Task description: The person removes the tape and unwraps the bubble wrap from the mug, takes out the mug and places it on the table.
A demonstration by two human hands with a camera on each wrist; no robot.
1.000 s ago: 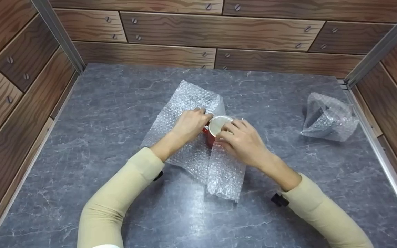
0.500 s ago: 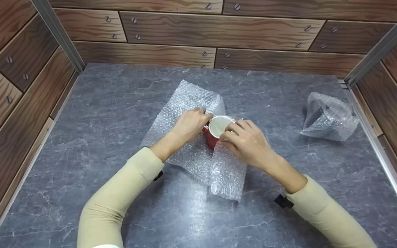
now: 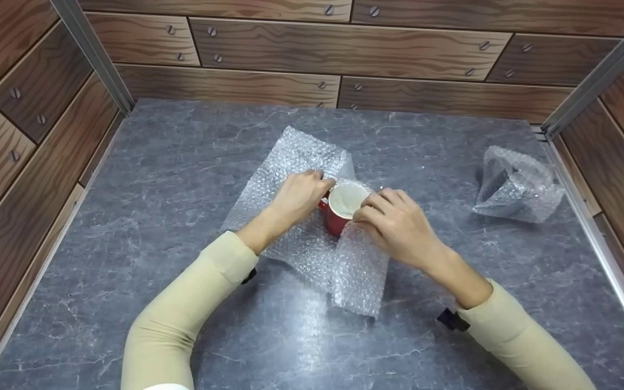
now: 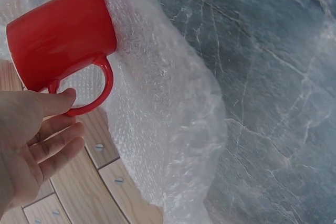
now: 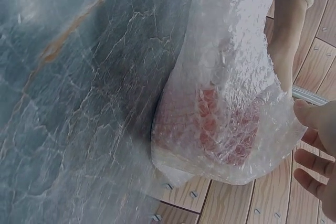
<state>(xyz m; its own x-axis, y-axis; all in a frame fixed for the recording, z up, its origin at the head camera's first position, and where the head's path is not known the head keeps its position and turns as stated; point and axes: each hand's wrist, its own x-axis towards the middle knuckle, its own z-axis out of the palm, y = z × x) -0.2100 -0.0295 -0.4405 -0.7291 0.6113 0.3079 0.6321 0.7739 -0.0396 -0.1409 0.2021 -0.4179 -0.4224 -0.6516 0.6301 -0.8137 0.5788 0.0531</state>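
A red mug [image 3: 336,224] with a pale inside stands upright on a sheet of bubble wrap [image 3: 290,162] near the middle of the table. My left hand [image 3: 302,196] pinches the mug's handle between thumb and fingers, which the left wrist view shows with the red mug [image 4: 63,35] and handle in full. To the right of the mug, my right hand [image 3: 398,227] pinches the edge of the wrap's folded flap. Seen from the right wrist, the bubble wrap [image 5: 236,40] curves over the mug's side, its red showing through, with thumb and fingers [image 5: 314,163] at the edge.
Toward the right edge of the grey marbled table [image 3: 182,162] lies another bundle of bubble wrap [image 3: 520,187] with something dark inside. Wood-patterned walls [image 3: 344,49] and metal rails [image 3: 599,70] bound the table at the back and sides.
My right hand has drawn slightly right and toward me, pulling the flap's edge off the mug, so more of its red front shows. The left hand stays on the handle.
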